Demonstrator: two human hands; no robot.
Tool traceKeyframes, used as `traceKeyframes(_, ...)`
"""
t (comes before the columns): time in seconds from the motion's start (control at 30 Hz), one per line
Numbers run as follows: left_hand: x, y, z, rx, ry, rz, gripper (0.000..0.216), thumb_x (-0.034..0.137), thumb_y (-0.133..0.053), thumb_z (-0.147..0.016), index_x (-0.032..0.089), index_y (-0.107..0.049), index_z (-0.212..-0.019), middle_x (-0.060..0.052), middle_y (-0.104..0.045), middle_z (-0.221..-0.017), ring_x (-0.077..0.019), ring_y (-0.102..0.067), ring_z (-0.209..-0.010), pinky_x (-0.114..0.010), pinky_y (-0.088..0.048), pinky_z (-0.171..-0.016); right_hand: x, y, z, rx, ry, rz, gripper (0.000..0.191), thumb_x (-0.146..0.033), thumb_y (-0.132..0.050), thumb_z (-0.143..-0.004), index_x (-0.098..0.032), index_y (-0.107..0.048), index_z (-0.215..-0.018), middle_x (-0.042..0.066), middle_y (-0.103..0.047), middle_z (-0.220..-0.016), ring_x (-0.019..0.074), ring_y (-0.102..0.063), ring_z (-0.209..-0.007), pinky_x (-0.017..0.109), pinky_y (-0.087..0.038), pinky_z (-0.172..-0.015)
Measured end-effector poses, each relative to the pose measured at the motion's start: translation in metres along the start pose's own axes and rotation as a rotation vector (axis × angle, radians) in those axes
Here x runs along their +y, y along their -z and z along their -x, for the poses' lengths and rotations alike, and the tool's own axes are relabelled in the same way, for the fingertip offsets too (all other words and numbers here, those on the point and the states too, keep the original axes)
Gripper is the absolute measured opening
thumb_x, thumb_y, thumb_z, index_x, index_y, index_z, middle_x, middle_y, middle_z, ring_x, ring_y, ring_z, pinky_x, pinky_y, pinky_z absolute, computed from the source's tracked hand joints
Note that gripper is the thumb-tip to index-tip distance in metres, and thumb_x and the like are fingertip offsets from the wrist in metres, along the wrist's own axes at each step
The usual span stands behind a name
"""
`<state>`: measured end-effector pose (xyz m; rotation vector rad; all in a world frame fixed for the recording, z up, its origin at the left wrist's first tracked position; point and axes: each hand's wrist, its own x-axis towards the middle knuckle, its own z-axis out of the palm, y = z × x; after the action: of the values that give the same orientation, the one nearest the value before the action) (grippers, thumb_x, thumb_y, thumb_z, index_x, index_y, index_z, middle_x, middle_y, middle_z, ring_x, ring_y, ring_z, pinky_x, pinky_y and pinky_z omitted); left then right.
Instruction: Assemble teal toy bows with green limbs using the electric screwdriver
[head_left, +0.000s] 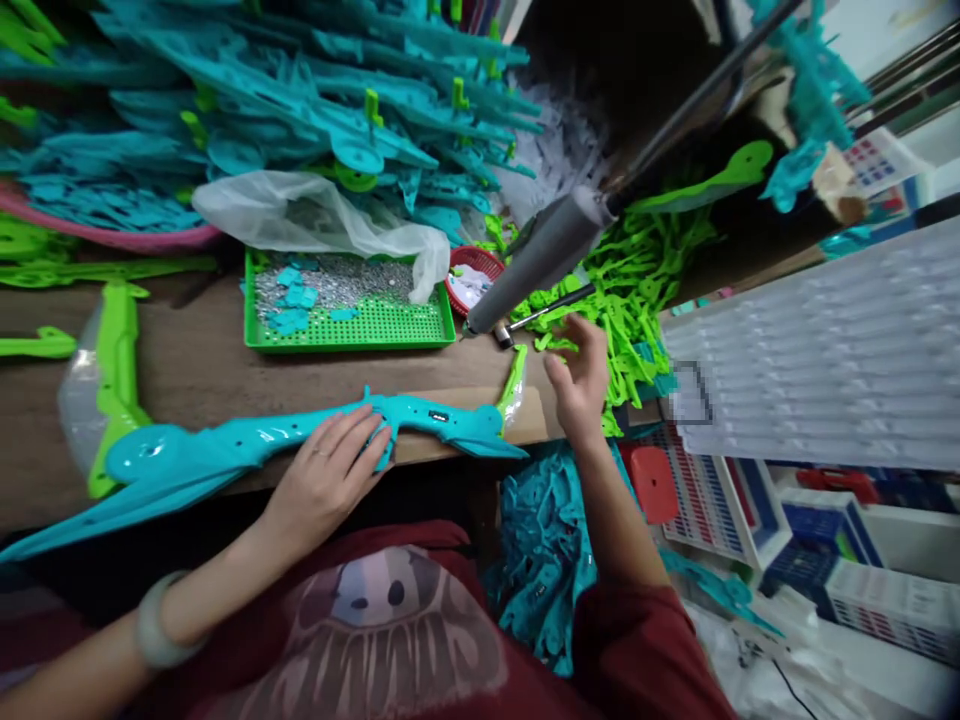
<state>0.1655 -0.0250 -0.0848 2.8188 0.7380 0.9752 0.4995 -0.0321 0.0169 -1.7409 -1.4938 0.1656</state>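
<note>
A long teal plastic toy part (247,455) lies along the front edge of the wooden bench (202,365). My left hand (330,475) presses down on its middle with the fingers spread flat. My right hand (579,375) hovers open just past the part's right tip, fingers apart and holding nothing, at the edge of a heap of small lime-green plastic pieces (630,290). A hanging grey powered screwdriver (540,260) points down at the bench just left of my right hand.
A green perforated tray (349,325) holds small screws and teal bits, with a clear bag (315,215) draped over it. A small red basket (472,280) sits beside it. Piles of teal parts (300,90) fill the back. White crates (817,340) stand at right.
</note>
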Motion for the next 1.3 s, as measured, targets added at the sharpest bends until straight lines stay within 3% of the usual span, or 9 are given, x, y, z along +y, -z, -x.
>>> traceKeyframes(0.1, 0.005, -0.001, 0.0, 0.015, -0.05, -0.04, 0.062, 0.009, -0.065, -0.09, 0.002, -0.044, -0.148, -0.027, -0.064, -0.135, -0.0404, -0.05, -0.139, -0.054, -0.056, -0.105, -0.009, -0.032, -0.058, -0.254, 0.06, -0.334, 0.057, -0.058, -0.06, -0.087, -0.029, -0.05, -0.136, 0.009, -0.062, -0.128, 0.0266, -0.062, -0.121, 0.044, -0.058, -0.093)
traceKeyframes(0.27, 0.02, -0.024, -0.01, 0.075, 0.001, -0.048, 0.051, 0.004, -0.06, -0.09, 0.0, -0.053, -0.141, -0.025, -0.061, -0.139, -0.0385, -0.047, -0.141, -0.051, -0.053, -0.111, -0.045, -0.088, -0.101, -0.584, 0.043, -0.834, 0.049, -0.047, -0.078, -0.077, -0.024, -0.058, -0.115, -0.002, -0.066, -0.079, 0.0171, -0.068, -0.074, 0.034, -0.059, -0.071)
traceKeyframes(0.4, 0.034, -0.028, -0.018, 0.081, 0.046, -0.079, 0.044, 0.01, -0.059, -0.093, 0.002, -0.059, -0.136, -0.022, -0.062, -0.139, -0.0352, -0.052, -0.139, -0.047, -0.055, -0.109, -0.068, -0.144, -0.104, -0.457, -0.004, -0.992, 0.04, -0.041, -0.074, -0.082, -0.024, -0.055, -0.112, -0.008, -0.056, -0.064, 0.0119, -0.06, -0.054, 0.029, -0.054, -0.058)
traceKeyframes(0.53, 0.026, 0.015, -0.022, 0.009, 0.124, 0.012, 0.038, 0.026, -0.056, -0.098, 0.007, -0.064, -0.129, -0.019, -0.062, -0.142, -0.0331, -0.055, -0.136, -0.045, -0.058, -0.102, -0.074, -0.178, -0.104, -0.246, 0.073, -1.032, 0.034, -0.04, -0.07, -0.085, -0.027, -0.053, -0.112, -0.009, -0.051, -0.058, 0.0119, -0.056, -0.049, 0.029, -0.051, -0.053)
traceKeyframes(0.63, -0.017, 0.049, -0.037, -0.027, 0.143, 0.059, 0.04, 0.019, -0.05, -0.098, 0.017, -0.061, -0.136, -0.011, -0.063, -0.143, -0.0283, -0.057, -0.135, -0.045, -0.057, -0.102, -0.074, -0.179, -0.107, -0.157, 0.088, -0.996, 0.038, -0.047, -0.069, -0.084, -0.029, -0.052, -0.112, -0.009, -0.049, -0.058, 0.0118, -0.05, -0.046, 0.03, -0.051, -0.053)
traceKeyframes(0.7, -0.06, 0.052, -0.061, -0.085, 0.113, 0.063, 0.044, 0.013, -0.042, -0.097, 0.022, -0.061, -0.136, -0.01, -0.066, -0.138, -0.0274, -0.062, -0.127, -0.047, -0.058, -0.099, -0.076, -0.174, -0.109, -0.114, 0.077, -0.948, 0.04, -0.053, -0.068, -0.082, -0.03, -0.052, -0.111, -0.009, -0.048, -0.058, 0.0119, -0.048, -0.046, 0.031, -0.05, -0.053)
traceKeyframes(0.87, -0.136, -0.006, -0.144, -0.371, 0.211, -0.103, 0.028, 0.026, -0.059, -0.093, 0.014, -0.067, -0.117, -0.017, -0.069, -0.119, -0.0316, -0.065, -0.109, -0.042, -0.054, -0.088, -0.076, -0.151, -0.1, -0.101, 0.075, -0.928, 0.037, -0.049, -0.066, -0.084, -0.03, -0.05, -0.112, -0.009, -0.044, -0.058, 0.0127, -0.049, -0.047, 0.031, -0.05, -0.053)
traceKeyframes(1.03, -0.132, -0.06, -0.182, -0.344, 0.347, -0.166, 0.055, 0.037, -0.064, -0.091, 0.006, -0.055, -0.136, -0.027, -0.064, -0.126, -0.0426, -0.06, -0.118, -0.053, -0.048, -0.093, -0.06, -0.116, -0.08, -0.09, 0.136, -0.873, 0.029, -0.041, -0.061, -0.089, -0.036, -0.048, -0.115, -0.01, -0.047, -0.059, 0.0134, -0.051, -0.048, 0.03, -0.051, -0.051)
traceKeyframes(1.3, -0.131, -0.081, -0.195, -0.378, 0.136, -0.054, 0.034, 0.02, -0.038, -0.1, 0.013, -0.061, -0.125, -0.016, -0.067, -0.12, -0.027, -0.067, -0.104, -0.039, -0.05, -0.09, -0.056, -0.102, -0.061, -0.116, 0.069, -0.93, 0.029, -0.034, -0.063, -0.088, -0.032, -0.05, -0.113, -0.009, -0.054, -0.06, 0.0152, -0.055, -0.049, 0.034, -0.054, -0.054)
